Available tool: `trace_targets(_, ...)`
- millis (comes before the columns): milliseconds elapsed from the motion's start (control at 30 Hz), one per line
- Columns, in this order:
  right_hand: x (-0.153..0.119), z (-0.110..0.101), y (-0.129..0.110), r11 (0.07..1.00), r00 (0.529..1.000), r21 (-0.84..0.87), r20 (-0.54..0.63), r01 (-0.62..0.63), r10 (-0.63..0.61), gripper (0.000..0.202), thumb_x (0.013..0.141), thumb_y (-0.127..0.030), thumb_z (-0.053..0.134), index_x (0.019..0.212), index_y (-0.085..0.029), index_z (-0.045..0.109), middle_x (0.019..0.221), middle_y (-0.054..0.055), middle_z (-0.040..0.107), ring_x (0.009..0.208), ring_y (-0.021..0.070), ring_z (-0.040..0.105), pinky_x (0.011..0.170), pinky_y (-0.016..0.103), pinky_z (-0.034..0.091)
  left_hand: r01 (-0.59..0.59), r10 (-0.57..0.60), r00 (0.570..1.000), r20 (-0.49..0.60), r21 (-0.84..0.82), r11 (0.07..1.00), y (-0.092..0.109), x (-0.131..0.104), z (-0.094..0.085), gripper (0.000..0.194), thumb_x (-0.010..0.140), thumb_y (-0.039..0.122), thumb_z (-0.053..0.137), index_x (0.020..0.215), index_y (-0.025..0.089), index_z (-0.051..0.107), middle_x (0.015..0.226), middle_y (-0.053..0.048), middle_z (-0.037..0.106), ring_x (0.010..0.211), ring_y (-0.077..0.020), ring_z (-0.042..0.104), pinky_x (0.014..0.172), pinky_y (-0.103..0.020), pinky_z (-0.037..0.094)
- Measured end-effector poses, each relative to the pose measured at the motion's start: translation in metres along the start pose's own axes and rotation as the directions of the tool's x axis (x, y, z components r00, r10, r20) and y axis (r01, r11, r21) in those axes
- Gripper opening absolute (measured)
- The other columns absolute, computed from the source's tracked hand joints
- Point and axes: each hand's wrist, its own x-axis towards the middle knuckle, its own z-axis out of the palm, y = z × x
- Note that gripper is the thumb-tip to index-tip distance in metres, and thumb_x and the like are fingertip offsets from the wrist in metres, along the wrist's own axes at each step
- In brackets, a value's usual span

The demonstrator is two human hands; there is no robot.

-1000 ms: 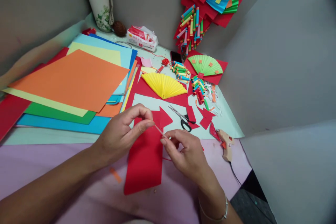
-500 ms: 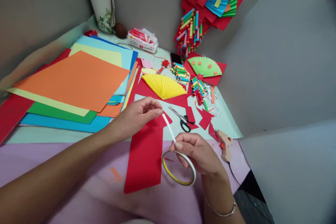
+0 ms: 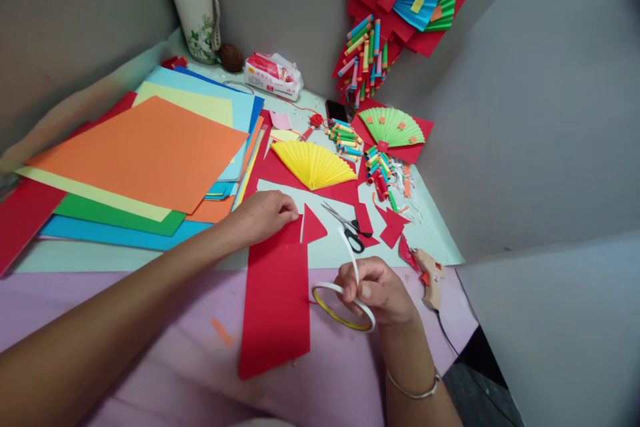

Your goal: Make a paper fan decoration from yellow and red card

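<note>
My right hand (image 3: pixel 377 290) holds a thin roll of double-sided tape (image 3: pixel 367 323) with a yellow inner ring. A loose white end of it sticks up above the fingers. My left hand (image 3: pixel 270 217) has its fingers closed at the top edge of a long red paper (image 3: pixel 277 307), which hangs over the table's front edge. A red paper triangle (image 3: pixel 313 225) lies just right of those fingertips. Between the hands and the far side sit black-handled scissors (image 3: pixel 354 239) and a folded yellow paper fan (image 3: pixel 314 163).
At left lies a stack of coloured sheets, with an orange sheet (image 3: pixel 145 153) on top. A glue gun (image 3: pixel 429 277) with a cord rests at right. Farther back are a white cup (image 3: pixel 193 7), a tissue pack (image 3: pixel 274 77), a green fan (image 3: pixel 390 127) and small paper rolls (image 3: pixel 345 139).
My left hand has let go of the tape end and moved down and left to the red paper. The tape end now stands free, and the roll has tilted flatter.
</note>
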Motion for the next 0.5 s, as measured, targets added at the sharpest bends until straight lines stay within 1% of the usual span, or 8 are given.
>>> trace_targets(100, 0.003, 0.001, -0.002, 0.994, 0.998, -0.09, -0.007, 0.056, -0.057, 0.023, 0.077, -0.042, 0.075, 0.074, -0.019, 0.072, 0.074, 0.002, 0.058, 0.05, 0.0101, 0.049, 0.045, 0.025, 0.039, 0.065, -0.064, 0.998, 0.025, -0.038, 0.997, -0.002, -0.01, -0.013, 0.025, 0.081, 0.043, 0.051, 0.073, 0.024, 0.065, 0.073, -0.002, 0.07, 0.071, -0.0231, 0.064, 0.061, -0.03, 0.042)
trace_targets(200, 0.003, 0.002, -0.004, 0.992, 0.996, -0.094, -0.029, 0.084, -0.087, 0.024, 0.079, -0.043, 0.073, 0.074, -0.019, 0.069, 0.081, 0.003, 0.058, 0.052, 0.0111, 0.054, 0.046, 0.026, 0.044, 0.199, -0.198, 0.98, 0.016, -0.139, 0.97, -0.001, -0.02, -0.023, 0.026, 0.079, 0.047, 0.052, 0.072, 0.024, 0.061, 0.068, 0.0, 0.067, 0.069, -0.0231, 0.063, 0.059, -0.03, 0.042)
trace_targets(267, 0.002, 0.001, -0.006, 0.994, 0.991, -0.061, -0.101, 0.085, -0.091, 0.027, 0.079, -0.045, 0.072, 0.074, -0.019, 0.065, 0.082, 0.004, 0.06, 0.051, 0.0116, 0.056, 0.044, 0.025, 0.045, 0.254, -0.256, 0.967, 0.018, -0.207, 0.945, 0.002, -0.024, -0.028, 0.025, 0.078, 0.048, 0.055, 0.077, 0.024, 0.063, 0.068, 0.0, 0.067, 0.07, -0.0247, 0.065, 0.058, -0.03, 0.044)
trace_targets(333, 0.001, 0.001, -0.009, 0.994, 0.974, -0.011, -0.194, 0.113, -0.113, 0.029, 0.08, -0.047, 0.071, 0.076, -0.02, 0.062, 0.078, 0.003, 0.062, 0.049, 0.0118, 0.057, 0.041, 0.024, 0.044, 0.294, -0.293, 0.955, 0.043, -0.281, 0.914, 0.005, -0.027, -0.029, 0.027, 0.075, 0.048, 0.059, 0.086, 0.024, 0.067, 0.07, -0.001, 0.07, 0.073, -0.0267, 0.067, 0.059, -0.031, 0.047)
trace_targets(433, 0.0, 0.002, -0.013, 0.983, 0.926, 0.004, -0.337, 0.184, -0.172, 0.029, 0.082, -0.049, 0.068, 0.077, -0.021, 0.06, 0.065, 0.0, 0.06, 0.045, 0.0119, 0.054, 0.039, 0.022, 0.041, 0.362, -0.35, 0.931, 0.107, -0.417, 0.834, 0.008, -0.027, -0.029, 0.035, 0.071, 0.048, 0.066, 0.094, 0.023, 0.072, 0.076, -0.003, 0.075, 0.078, -0.0297, 0.071, 0.061, -0.033, 0.052)
trace_targets(500, 0.001, 0.006, -0.013, 0.986, 0.9, -0.049, -0.404, 0.159, -0.166, 0.028, 0.083, -0.048, 0.066, 0.078, -0.021, 0.059, 0.06, -0.001, 0.058, 0.043, 0.0111, 0.05, 0.039, 0.022, 0.038, 0.4, -0.383, 0.913, 0.143, -0.5, 0.768, 0.007, -0.026, -0.026, 0.036, 0.068, 0.047, 0.07, 0.093, 0.021, 0.072, 0.081, -0.005, 0.077, 0.081, -0.0305, 0.072, 0.065, -0.035, 0.054)
